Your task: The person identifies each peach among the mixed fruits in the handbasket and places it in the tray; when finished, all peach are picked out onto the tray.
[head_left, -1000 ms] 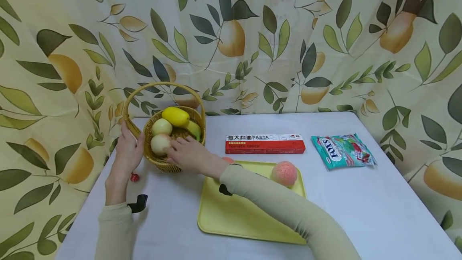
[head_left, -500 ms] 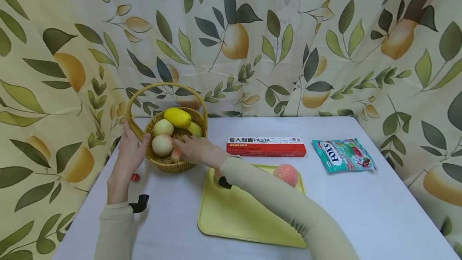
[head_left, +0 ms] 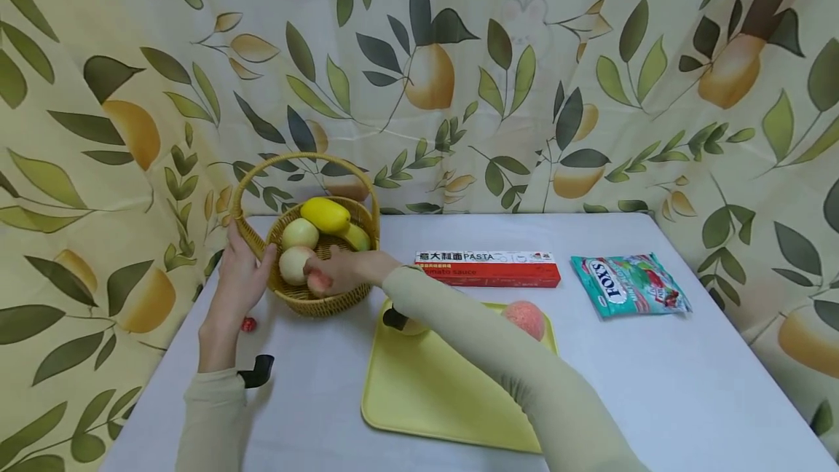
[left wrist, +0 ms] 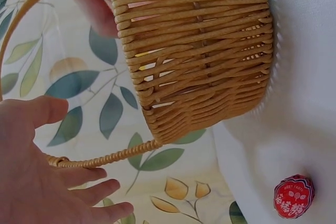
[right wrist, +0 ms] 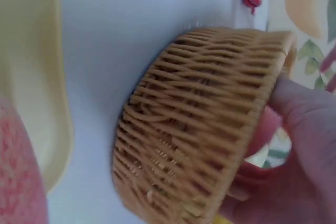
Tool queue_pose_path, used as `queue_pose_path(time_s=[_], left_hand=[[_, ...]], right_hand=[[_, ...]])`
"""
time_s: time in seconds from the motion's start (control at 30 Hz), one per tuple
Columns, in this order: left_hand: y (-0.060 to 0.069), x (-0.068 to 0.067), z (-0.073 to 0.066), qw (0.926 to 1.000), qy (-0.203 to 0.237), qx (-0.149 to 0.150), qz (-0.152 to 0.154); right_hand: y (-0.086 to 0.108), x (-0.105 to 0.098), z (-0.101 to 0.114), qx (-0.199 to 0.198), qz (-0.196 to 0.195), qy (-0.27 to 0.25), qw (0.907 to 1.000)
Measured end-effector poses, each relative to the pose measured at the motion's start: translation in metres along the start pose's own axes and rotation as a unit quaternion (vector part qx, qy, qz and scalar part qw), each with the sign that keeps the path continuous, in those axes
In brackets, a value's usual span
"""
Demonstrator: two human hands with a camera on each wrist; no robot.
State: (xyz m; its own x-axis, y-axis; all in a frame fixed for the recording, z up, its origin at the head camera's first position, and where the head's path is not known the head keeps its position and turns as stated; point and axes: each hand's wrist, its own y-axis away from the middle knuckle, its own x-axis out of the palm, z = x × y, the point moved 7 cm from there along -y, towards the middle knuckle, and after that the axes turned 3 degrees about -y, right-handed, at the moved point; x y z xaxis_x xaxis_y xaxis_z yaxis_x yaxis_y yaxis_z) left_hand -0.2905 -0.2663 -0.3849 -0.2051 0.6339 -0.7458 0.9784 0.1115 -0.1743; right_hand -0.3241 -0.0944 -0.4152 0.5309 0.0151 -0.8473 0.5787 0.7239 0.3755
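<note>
The wicker basket point(head_left: 328, 304) stands at the left with its arched handle point(head_left: 298, 157) up. My left hand point(head_left: 241, 272) is beside the basket, its fairly straight fingers touching the foot of the handle; the left wrist view shows the handle point(left wrist: 115, 156) between thumb and fingers. My right hand point(head_left: 344, 270) reaches over the near right rim and holds a pink peach point(head_left: 319, 282) inside, partly covered by the fingers. Also in the basket lie a pale peach point(head_left: 296, 265), a pale green round fruit point(head_left: 300, 234), a yellow oval fruit point(head_left: 325, 215) and a banana point(head_left: 357, 237).
A yellow tray point(head_left: 419, 406) lies right of the basket, bearing a pink peach point(head_left: 526, 319) and another round fruit point(head_left: 414, 327) mostly under my right wrist. Behind it is a red pasta box point(head_left: 488, 273), then a teal FOX'S bag point(head_left: 629, 285). A small red wrapped candy point(head_left: 249, 324) lies near my left wrist.
My right hand has shifted within the basket; the pink peach, hidden at first, now shows under its fingers next to the pale peach. The left hand stays at the handle. The view has tilted slightly.
</note>
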Motion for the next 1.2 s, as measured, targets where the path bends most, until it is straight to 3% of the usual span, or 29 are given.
queue_pose_path(time_s=[0.07, 0.2, 0.4, 0.63, 0.77, 0.9, 1.0, 1.2], left_hand=[[0.0, 0.003, -0.002, 1.0, 0.002, -0.001, 0.006], [-0.001, 0.009, -0.005, 0.9998, -0.001, -0.002, 0.018], [-0.001, 0.006, -0.009, 0.9998, -0.012, 0.004, 0.015], [-0.005, 0.003, -0.01, 0.9998, -0.002, 0.016, 0.007], [-0.005, 0.004, -0.008, 0.9998, 0.001, 0.009, 0.016], [-0.004, 0.002, -0.003, 1.0, -0.003, -0.001, 0.009], [-0.004, 0.001, -0.001, 1.0, -0.001, -0.001, 0.002], [-0.002, 0.004, 0.002, 1.0, 0.001, -0.003, 0.003]], right_hand=[[0.005, -0.004, -0.005, -0.01, -0.014, -0.006, 0.9998], [0.025, -0.02, -0.011, -0.055, -0.078, -0.039, 0.9947], [0.089, -0.032, -0.014, -0.088, -0.175, -0.091, 0.9764], [0.171, -0.017, -0.027, -0.095, -0.275, -0.136, 0.947], [0.207, 0.001, -0.031, -0.084, -0.3, -0.178, 0.9335], [0.229, 0.016, -0.032, -0.066, -0.308, -0.236, 0.9192], [0.238, 0.022, -0.035, -0.046, -0.324, -0.247, 0.9122], [0.244, 0.036, -0.042, -0.021, -0.341, -0.22, 0.9136]])
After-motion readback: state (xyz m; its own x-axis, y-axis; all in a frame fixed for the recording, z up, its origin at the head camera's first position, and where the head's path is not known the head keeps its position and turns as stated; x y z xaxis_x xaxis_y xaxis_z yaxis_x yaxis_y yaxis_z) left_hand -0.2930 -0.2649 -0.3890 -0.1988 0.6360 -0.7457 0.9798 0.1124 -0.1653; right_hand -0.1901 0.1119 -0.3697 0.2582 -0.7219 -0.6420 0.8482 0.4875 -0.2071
